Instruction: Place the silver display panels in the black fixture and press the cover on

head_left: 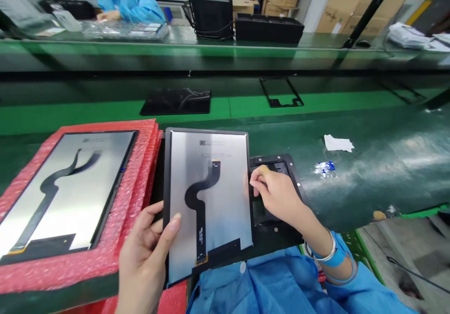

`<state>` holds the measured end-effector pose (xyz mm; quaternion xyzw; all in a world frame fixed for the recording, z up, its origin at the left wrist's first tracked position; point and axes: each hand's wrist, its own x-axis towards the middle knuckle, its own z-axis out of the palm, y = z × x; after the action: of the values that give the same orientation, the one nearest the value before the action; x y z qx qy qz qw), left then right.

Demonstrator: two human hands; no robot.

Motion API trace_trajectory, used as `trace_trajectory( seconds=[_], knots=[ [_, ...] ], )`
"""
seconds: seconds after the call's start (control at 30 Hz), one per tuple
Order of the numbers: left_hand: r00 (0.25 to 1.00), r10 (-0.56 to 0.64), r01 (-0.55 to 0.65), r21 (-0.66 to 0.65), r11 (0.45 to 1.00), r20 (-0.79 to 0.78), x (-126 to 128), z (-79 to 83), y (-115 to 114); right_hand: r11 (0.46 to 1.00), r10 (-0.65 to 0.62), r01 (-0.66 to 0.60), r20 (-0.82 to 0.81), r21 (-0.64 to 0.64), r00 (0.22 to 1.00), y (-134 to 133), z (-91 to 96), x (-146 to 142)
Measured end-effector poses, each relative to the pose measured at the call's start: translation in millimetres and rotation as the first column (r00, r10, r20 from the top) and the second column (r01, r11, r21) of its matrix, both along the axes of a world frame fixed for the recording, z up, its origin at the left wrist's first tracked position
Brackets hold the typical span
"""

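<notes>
Head view, here's what's going on:

1. Main thing is a tablet LCD panel (pixel 228 201), held up over the edge of a green belt (pixel 369 183), silver back facing up, with a black flex cable (pixel 201 206) snaking down it.
2. Count: one panel in hand, a second panel (pixel 98 197) lying on a red bubble wrap stack (pixel 140 164) to the left, and one dark panel (pixel 176 101) and one black frame (pixel 281 93) further up the belt.
3. Left hand (pixel 144 257) grips the panel's lower left edge firmly, thumb on the back.
4. Right hand (pixel 277 194) has its fingers bunched narrow on a black jig (pixel 277 161), just beside the panel; can't tell if they're pinching anything.
</notes>
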<state>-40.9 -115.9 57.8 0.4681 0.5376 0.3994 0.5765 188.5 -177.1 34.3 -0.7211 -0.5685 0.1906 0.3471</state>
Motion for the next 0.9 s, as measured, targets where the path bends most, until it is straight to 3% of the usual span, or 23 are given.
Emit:
trace_trajectory(
  seconds=[0.07,0.17,0.3,0.4,0.43,0.5,0.53,0.57,0.6,0.63,0.67,0.7,0.77,0.83,0.9],
  knots=[
    [0.997,0.072,-0.071,0.038,0.997,-0.004,-0.6,0.4,4.1,0.999,-0.041,0.040,-0.033,-0.028,0.999,-10.8,0.3,15.6],
    [0.981,0.191,-0.194,0.112,0.975,0.036,-3.9,6.7,11.2,0.954,-0.292,0.292,0.012,-0.073,0.956,-39.5,-4.8,64.5],
    [0.981,0.125,-0.130,0.026,0.991,0.146,-4.4,9.4,20.3,0.761,-0.594,0.632,0.237,-0.145,0.769,-76.2,-19.3,134.3],
    [0.977,0.075,-0.056,-0.099,0.994,0.200,2.9,1.6,23.3,0.657,-0.661,0.741,0.367,-0.137,0.654,-81.0,-21.5,140.6],
    [0.975,0.042,-0.017,-0.116,0.993,0.220,6.5,-1.4,23.3,0.658,-0.667,0.746,0.382,-0.099,0.639,-78.6,-18.3,130.5],
    [0.968,-0.031,0.064,-0.123,0.990,0.250,14.5,-5.7,21.5,0.782,-0.592,0.622,0.371,0.047,0.716,-71.2,-6.8,96.4],
    [0.962,-0.065,0.101,-0.123,0.987,0.267,18.6,-6.7,19.6,0.888,-0.460,0.428,0.365,0.170,0.809,-67.1,0.3,75.5],
    [0.954,-0.094,0.133,-0.123,0.983,0.284,22.5,-6.7,17.0,0.956,-0.232,0.137,0.386,0.258,0.893,-63.3,7.0,54.4],
    [0.946,-0.118,0.161,-0.122,0.979,0.302,26.2,-5.9,13.9,0.955,0.003,-0.130,0.433,0.266,0.902,-60.1,12.5,34.8],
    [0.937,-0.138,0.183,-0.116,0.976,0.322,29.5,-4.4,10.4,0.922,0.147,-0.288,0.454,0.258,0.879,-58.0,16.0,18.3],
    [0.926,-0.159,0.206,-0.106,0.973,0.342,32.3,-2.5,6.9,0.903,0.229,-0.362,0.455,0.232,0.861,-57.0,17.3,5.9],
    [0.913,-0.189,0.236,-0.092,0.967,0.362,34.5,-0.3,3.6,0.910,0.239,-0.356,0.436,0.210,0.868,-57.1,16.5,-1.7],
    [0.853,-0.299,0.350,-0.044,0.936,0.429,36.3,3.4,-0.2,0.958,0.130,-0.211,0.361,0.195,0.924,-59.5,10.3,-3.3],
    [0.730,-0.446,0.487,0.064,0.871,0.517,33.4,4.2,1.5,0.982,-0.011,-0.041,0.267,0.187,0.964,-61.0,2.5,8.1],
    [0.648,-0.551,0.528,0.212,0.823,0.526,24.4,-0.1,8.6,0.981,-0.118,0.086,0.181,0.176,0.976,-60.1,-2.4,24.2]
  ],
)
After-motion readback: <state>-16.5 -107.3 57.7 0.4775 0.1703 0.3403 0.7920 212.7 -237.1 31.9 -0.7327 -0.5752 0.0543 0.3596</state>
